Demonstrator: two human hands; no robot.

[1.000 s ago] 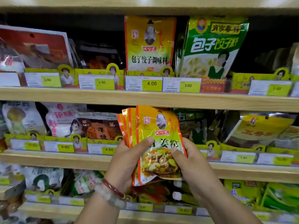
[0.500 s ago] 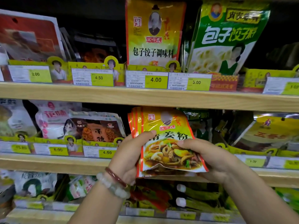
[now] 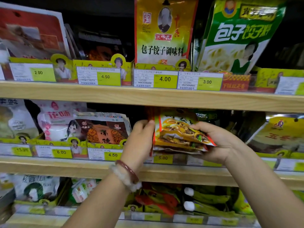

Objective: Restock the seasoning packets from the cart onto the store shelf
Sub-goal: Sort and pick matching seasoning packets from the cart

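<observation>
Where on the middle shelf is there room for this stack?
The slot above the 5.00 tag, between the orange packet and the yellow packet, where both hands push the stack. Elsewhere the shelf is packed.

So the stack of seasoning packets [image 3: 179, 134] sits tipped back into the middle shelf [image 3: 98, 167], pinched between both sets of fingers: left hand [image 3: 141, 140] on its left edge, right hand [image 3: 218, 142] on its right. A 5.00 price tag [image 3: 162, 157] is just below the fingertips. The patterned packet [image 3: 105, 130] lies left of the left fingers, and the upper shelf [image 3: 148, 96] runs right above them.
</observation>
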